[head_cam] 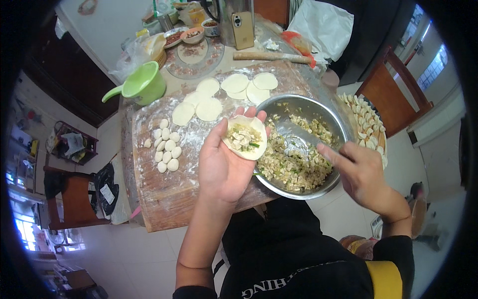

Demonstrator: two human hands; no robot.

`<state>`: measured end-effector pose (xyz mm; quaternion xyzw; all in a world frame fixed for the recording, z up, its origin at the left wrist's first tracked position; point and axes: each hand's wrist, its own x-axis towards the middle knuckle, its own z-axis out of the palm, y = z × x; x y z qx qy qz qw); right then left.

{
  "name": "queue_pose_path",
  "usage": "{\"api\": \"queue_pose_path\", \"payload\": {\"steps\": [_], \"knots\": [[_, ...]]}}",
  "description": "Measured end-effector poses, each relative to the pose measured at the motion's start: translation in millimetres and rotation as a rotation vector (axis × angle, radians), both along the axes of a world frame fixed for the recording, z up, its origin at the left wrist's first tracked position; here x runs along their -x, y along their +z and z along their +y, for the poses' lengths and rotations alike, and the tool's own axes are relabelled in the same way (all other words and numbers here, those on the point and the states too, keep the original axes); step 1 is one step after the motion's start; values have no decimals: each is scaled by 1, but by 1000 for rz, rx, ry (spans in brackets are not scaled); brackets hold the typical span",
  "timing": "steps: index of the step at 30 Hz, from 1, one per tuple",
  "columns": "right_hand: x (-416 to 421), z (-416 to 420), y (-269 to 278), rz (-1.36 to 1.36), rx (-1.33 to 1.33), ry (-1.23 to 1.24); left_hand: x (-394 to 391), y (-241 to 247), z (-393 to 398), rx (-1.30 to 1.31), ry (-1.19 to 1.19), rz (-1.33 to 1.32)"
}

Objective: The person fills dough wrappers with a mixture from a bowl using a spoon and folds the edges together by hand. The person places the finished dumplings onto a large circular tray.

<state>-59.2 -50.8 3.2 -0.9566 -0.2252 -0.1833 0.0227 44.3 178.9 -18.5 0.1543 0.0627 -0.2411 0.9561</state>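
Observation:
On the palm and fingers of my left hand [227, 164] lies a round dough wrapper [244, 154] with chopped filling [242, 138] heaped on it. My right hand [358, 172] grips a flat metal utensil [304, 134], whose far end reaches into a steel bowl [295, 195] of chopped filling with green bits. Flat dough rounds [209, 109] lie on the floured wooden board [164, 202], some overlapping. Small dough pieces [170, 145] sit in a cluster at the board's left.
A rolling pin [272, 56] lies beyond the board, near an upright phone [242, 31]. A green ladle [143, 84] stands at the board's back left corner. Right of the bowl, shaped dumplings [368, 123] cover a round tray. Small dishes [192, 35] stand at the back.

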Motion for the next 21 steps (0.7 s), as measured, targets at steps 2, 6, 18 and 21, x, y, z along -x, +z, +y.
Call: {"api": "queue_pose_path", "payload": {"steps": [2, 6, 18, 21], "knots": [[-6, 4, -7, 81, 19, -145, 3, 3, 4, -56, -26, -33], [-10, 9, -25, 259, -23, -260, 10, 11, 2, -95, -125, -72], [-37, 25, -5, -132, -473, 445, 23, 18, -26, -148, -322, -58], [-43, 18, -9, -123, -583, 448, 21, 19, -30, -195, -403, -129]]}}
